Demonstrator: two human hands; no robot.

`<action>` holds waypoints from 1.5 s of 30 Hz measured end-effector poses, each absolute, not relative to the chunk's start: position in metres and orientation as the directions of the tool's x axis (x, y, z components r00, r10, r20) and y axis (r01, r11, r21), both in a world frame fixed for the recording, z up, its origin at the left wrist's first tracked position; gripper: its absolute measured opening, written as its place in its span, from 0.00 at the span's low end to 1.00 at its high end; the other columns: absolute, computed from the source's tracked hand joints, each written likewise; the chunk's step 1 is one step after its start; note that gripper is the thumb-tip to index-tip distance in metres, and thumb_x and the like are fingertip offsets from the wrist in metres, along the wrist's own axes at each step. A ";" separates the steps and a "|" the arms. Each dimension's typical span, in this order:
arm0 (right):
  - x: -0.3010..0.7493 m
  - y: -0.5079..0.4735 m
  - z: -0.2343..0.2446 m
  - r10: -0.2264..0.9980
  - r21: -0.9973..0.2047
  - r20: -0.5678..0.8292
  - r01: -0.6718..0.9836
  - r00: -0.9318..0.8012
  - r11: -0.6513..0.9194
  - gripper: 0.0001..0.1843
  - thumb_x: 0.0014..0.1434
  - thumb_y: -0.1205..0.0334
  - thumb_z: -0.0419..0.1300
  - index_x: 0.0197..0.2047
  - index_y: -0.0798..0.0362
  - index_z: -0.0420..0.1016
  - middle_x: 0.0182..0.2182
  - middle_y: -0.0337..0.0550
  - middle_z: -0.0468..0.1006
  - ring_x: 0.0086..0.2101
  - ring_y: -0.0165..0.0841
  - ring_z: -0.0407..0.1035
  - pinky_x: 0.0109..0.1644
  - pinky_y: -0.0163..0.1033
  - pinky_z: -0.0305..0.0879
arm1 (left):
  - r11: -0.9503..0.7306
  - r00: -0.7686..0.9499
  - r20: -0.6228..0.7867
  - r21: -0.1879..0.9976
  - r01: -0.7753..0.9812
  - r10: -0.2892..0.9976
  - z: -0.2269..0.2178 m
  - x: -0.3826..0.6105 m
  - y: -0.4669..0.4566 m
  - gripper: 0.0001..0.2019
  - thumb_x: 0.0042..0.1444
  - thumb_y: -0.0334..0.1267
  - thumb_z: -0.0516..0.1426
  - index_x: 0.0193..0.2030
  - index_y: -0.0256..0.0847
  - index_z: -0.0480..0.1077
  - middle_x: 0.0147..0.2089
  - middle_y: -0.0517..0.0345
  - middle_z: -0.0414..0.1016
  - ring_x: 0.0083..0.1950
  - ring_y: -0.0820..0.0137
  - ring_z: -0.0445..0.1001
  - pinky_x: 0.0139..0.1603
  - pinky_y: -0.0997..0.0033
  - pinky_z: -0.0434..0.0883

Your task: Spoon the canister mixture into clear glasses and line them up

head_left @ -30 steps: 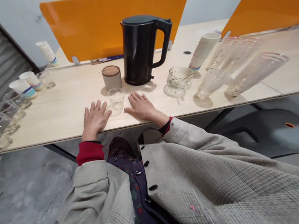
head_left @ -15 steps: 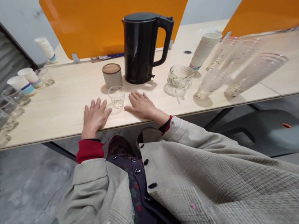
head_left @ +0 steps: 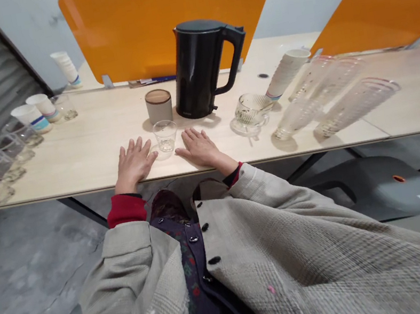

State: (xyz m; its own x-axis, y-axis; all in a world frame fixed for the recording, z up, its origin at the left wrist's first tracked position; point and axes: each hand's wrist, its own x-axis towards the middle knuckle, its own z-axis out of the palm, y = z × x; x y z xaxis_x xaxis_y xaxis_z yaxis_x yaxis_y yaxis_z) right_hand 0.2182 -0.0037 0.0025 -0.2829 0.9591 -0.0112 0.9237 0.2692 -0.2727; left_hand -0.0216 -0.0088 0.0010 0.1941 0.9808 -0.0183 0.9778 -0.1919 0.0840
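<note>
Head: hands flat, palms hidden

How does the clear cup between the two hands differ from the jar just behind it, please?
The cup is see-through, while the jar is solid grey.
The cup is open on top; the jar wears a brown lid.
The cup narrows towards its base, whereas the jar has nearly straight sides.
Both stand upright on the table.

glossy kettle; smooth plastic cup; matt canister with wooden lid; smooth wood-look counter; rough woven coat
</note>
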 end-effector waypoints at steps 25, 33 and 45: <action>0.217 -0.007 0.005 0.963 -0.271 -0.034 0.930 -0.266 0.247 0.45 0.77 0.42 0.50 0.82 0.67 0.51 0.83 0.63 0.47 0.82 0.53 0.39 0.84 0.63 0.35 | -0.185 0.188 -0.029 0.089 0.979 0.982 0.003 -0.021 -0.010 0.35 0.78 0.56 0.38 0.85 0.48 0.51 0.89 0.51 0.41 0.89 0.50 0.39 0.86 0.36 0.42; 0.215 -0.008 0.007 0.965 -0.267 -0.046 0.934 -0.260 0.239 0.45 0.77 0.41 0.49 0.83 0.67 0.51 0.83 0.63 0.46 0.82 0.51 0.38 0.85 0.63 0.35 | -0.191 0.195 -0.037 0.087 0.978 0.980 0.004 -0.021 -0.010 0.35 0.78 0.56 0.37 0.85 0.46 0.52 0.89 0.50 0.41 0.89 0.49 0.39 0.86 0.35 0.43; 0.217 -0.005 0.001 0.962 -0.282 -0.012 0.924 -0.272 0.257 0.44 0.76 0.41 0.50 0.82 0.66 0.53 0.83 0.65 0.48 0.82 0.52 0.40 0.84 0.64 0.36 | -0.187 0.188 -0.007 0.070 0.980 0.982 0.000 -0.022 -0.009 0.35 0.77 0.57 0.38 0.84 0.49 0.53 0.89 0.53 0.43 0.89 0.51 0.41 0.86 0.37 0.45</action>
